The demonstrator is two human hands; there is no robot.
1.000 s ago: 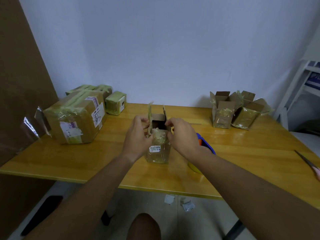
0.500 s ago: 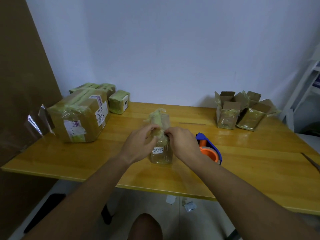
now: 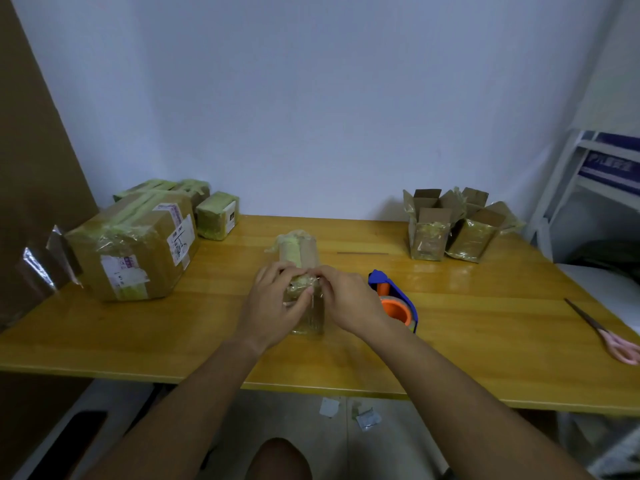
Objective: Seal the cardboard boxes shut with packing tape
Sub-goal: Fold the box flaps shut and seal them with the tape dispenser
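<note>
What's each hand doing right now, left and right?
Left hand: fingers curled round the small box, holding it.
Right hand: fingers pinching the same box at its top.

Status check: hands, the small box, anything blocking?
Left hand and right hand both grip the small box, flaps folded down. Tape dispenser idle beside right hand. Nothing blocking.

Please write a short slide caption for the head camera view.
Both hands hold a small cardboard box on the table, tape dispenser beside.
</note>
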